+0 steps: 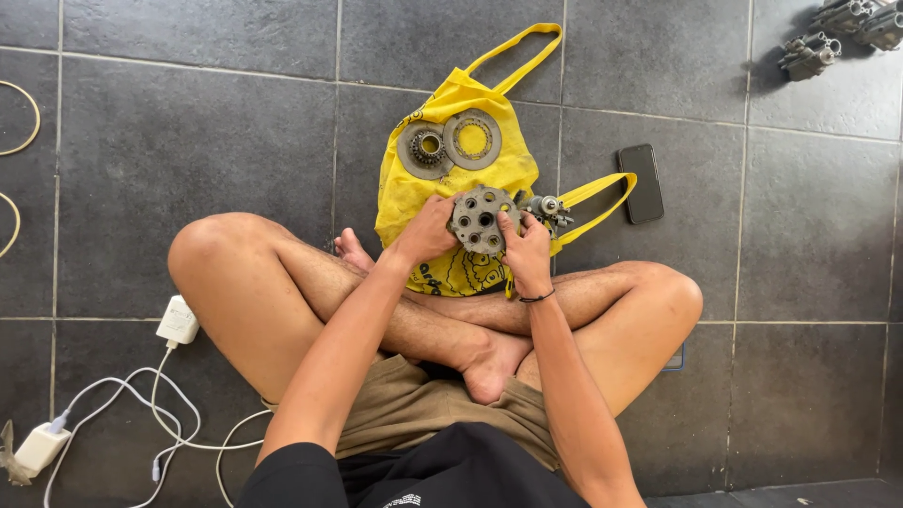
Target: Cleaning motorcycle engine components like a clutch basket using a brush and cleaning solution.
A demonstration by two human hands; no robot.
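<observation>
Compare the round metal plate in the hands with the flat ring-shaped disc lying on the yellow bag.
The round plate is held up between the left hand and right hand; the ring-shaped disc lies flat, untouched, on the yellow bag. The plate is pierced by several round holes around a centre hole; the disc has one wide central opening. The plate looks thicker and bumpier, the disc thin and smooth. Both are round, grey, dull metal parts.
</observation>
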